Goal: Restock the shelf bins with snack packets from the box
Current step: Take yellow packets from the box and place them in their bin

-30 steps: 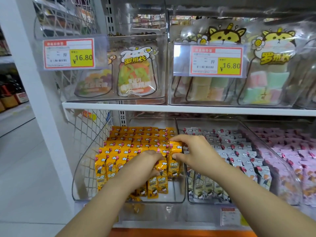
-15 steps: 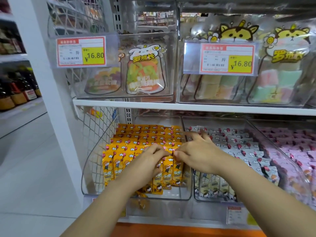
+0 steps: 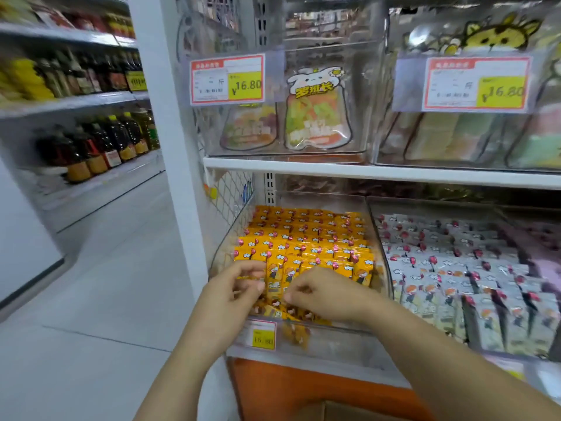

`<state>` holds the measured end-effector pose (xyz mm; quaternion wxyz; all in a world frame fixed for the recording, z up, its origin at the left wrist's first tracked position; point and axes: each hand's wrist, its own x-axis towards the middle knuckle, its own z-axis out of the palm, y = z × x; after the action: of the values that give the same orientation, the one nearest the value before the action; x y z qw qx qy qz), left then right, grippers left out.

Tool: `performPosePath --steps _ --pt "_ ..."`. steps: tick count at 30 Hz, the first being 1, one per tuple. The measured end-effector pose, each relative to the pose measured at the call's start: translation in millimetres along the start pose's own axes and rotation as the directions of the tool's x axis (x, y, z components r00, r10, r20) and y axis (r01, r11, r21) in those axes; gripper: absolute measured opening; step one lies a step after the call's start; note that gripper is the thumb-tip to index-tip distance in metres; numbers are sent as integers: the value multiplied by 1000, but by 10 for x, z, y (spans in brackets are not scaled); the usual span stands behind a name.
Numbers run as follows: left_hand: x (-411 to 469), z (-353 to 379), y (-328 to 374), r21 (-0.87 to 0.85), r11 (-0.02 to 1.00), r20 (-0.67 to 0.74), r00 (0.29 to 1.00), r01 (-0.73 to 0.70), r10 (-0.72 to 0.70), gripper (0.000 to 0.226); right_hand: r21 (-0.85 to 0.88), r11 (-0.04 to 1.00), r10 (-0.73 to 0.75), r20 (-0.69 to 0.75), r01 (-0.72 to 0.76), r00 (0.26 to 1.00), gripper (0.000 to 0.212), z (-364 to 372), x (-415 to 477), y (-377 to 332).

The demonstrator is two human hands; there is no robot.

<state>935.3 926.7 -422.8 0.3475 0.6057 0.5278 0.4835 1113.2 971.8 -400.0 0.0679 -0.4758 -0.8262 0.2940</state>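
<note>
Both hands meet near 6 o'clock in the view, at the front of the clear bin (image 3: 340, 341) that sits under the white shelf (image 3: 364, 171). The orange snack packets (image 3: 306, 238) fill this bin in upright rows running from its front wall back toward 12 o'clock. The left hand (image 3: 239, 290) is at the 9 o'clock end of the front row. Its grip is nearly closed, thumb and forefinger curled in with a strip of orange wrapper showing between them, so it pinches a front-row packet. The right hand (image 3: 324, 296) lies just beside it at 3 o'clock, knuckles up, fingers curled down onto the same row. The back of the hand hides the fingertips, and I cannot tell whether this grip has hold of a packet or only rests on it. The two hands are close but apart. A small price tag (image 3: 261, 334) hangs on the bin's front at 7 o'clock of the hands, above an orange panel (image 3: 303, 387). At 3 o'clock of the bin lie grey packets (image 3: 455, 284) in rows, then blurred pink packets (image 3: 543, 238). At 12 o'clock, above the shelf, pouches (image 3: 317, 110) stand behind price labels (image 3: 227, 79) reading 16.80. At 9 o'clock, across the pale floor (image 3: 91, 299), blurred bottles (image 3: 100, 147) line other shelving.
</note>
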Motion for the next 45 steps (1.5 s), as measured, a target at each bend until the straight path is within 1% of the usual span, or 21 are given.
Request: performPosePath --steps 3,5,7,9,12,15,17,19,20,22,24,25,26,29,31,33,35,38,40,42,45 --pt "-12 -59 -28 -1 1000 -37 999 -8 7 31 -30 995 97 172 -94 980 44 51 117 -41" --pt "4 -100 -36 -6 1000 -52 999 -12 12 32 -31 983 181 254 -180 950 51 90 171 -78" --pt "25 -128 -51 -7 1000 -54 998 -14 13 32 -62 968 249 314 -242 916 53 145 193 -112" --pt "42 -143 -60 0 1000 -49 999 -10 10 32 -71 959 281 339 -273 898 59 185 206 -120" --pt "47 -155 -67 34 999 -32 999 -21 22 31 21 959 260 319 -281 911 65 117 157 -156" --pt "58 -153 -62 71 997 31 999 -32 30 29 63 980 169 250 -190 953 65 -76 10 -177" --pt "89 -126 -54 143 988 105 994 -51 36 28 79 989 109 180 -125 978 58 -188 -101 -151" --pt "127 -69 -7 243 964 196 979 -104 57 26 72 997 19 134 -29 991 46 -280 -209 -123" --pt "141 -35 39 281 951 234 970 -131 65 26 45 999 -33 112 28 993 36 -320 -271 -107" --pt "170 32 155 325 933 300 952 -156 55 27 -68 990 -121 53 124 991 21 -400 -399 -81" --pt "205 118 254 376 909 372 928 -181 31 31 -161 973 -174 -41 165 984 22 -484 -517 -36" --pt "221 173 302 393 900 409 912 -187 10 33 -170 972 -182 -91 165 979 23 -530 -571 -7" --pt "243 235 342 395 900 440 898 -184 -10 36 -162 974 -182 -137 159 974 24 -569 -614 28" --pt "317 468 436 301 944 493 869 -134 -34 45 -131 980 -179 -267 149 947 33 -652 -697 125" --pt "357 636 487 291 951 492 869 -106 -53 53 -62 986 -168 -408 157 898 38 -672 -731 210" --pt "382 808 497 320 944 487 869 -82 -90 62 -8 993 -108 -515 121 850 39 -675 -777 297" --pt "397 971 456 382 921 470 874 -77 -122 71 3 999 -36 -531 45 846 33 -661 -831 383" --pt "390 1140 393 453 888 423 897 -85 -130 75 2 1000 28 -497 -31 867 28 -603 -888 484" --pt "393 1191 370 496 858 400 912 -134 -89 80 -11 999 31 -489 -41 872 31 -565 -895 530" --pt "409 1211 357 539 821 405 913 -190 -54 84 3 999 32 -481 -35 876 32 -544 -893 564" --pt "475 1232 327 582 777 433 900 -239 -47 76 40 999 28 -478 -10 878 29 -526 -890 603"
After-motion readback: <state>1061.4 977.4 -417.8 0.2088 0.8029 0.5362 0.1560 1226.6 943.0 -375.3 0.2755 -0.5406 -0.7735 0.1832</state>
